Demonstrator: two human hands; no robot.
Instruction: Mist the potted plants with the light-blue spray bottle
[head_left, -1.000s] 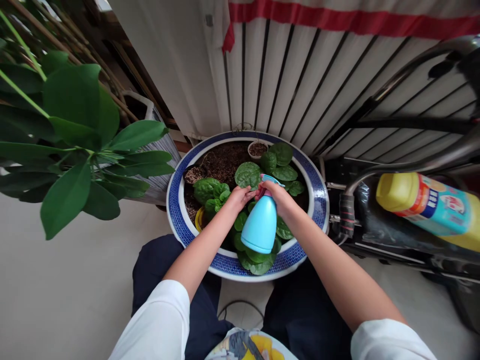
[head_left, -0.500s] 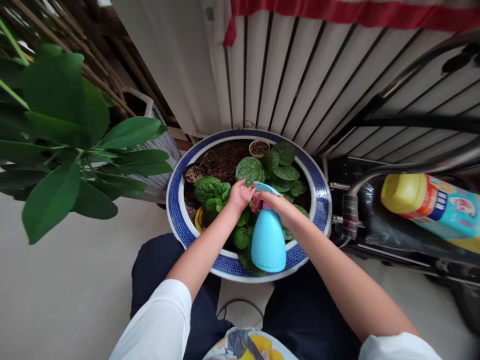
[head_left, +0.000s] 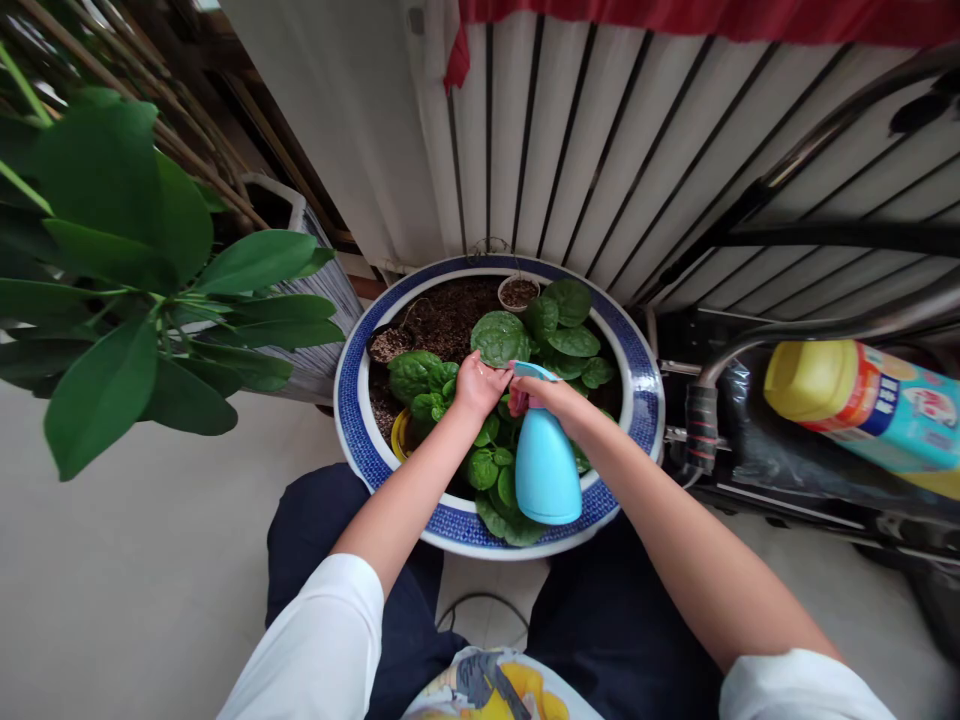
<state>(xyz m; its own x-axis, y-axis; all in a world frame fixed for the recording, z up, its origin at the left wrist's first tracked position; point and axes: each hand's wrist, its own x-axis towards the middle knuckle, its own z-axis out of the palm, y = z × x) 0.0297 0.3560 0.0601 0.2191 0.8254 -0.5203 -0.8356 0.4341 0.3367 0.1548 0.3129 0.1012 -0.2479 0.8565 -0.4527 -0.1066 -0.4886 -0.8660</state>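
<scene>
A light-blue spray bottle (head_left: 549, 465) is in the grip of my right hand (head_left: 546, 392), its head pointing left over the plants. My left hand (head_left: 480, 387) is palm up just left of the bottle's nozzle, fingers stretched out toward a large round leaf (head_left: 501, 338); whether they touch the leaf I cannot tell. Both hands are above a round blue-and-white planter (head_left: 352, 400) holding dark soil (head_left: 448, 317) and leafy green plants (head_left: 574, 342). Part of the foliage is hidden behind my hands and the bottle.
Inside the planter are a small white cup (head_left: 519, 292) of soil and a yellow pot (head_left: 400, 435). A large-leaved plant (head_left: 112, 370) leans in from the left. A white radiator (head_left: 555, 130) stands behind. At right, a metal-framed cart (head_left: 701, 430) carries a yellow-capped bottle (head_left: 862, 400).
The spray bottle has shifted slightly right and up with my right hand. My left hand has turned more palm up and sits a little farther from the nozzle.
</scene>
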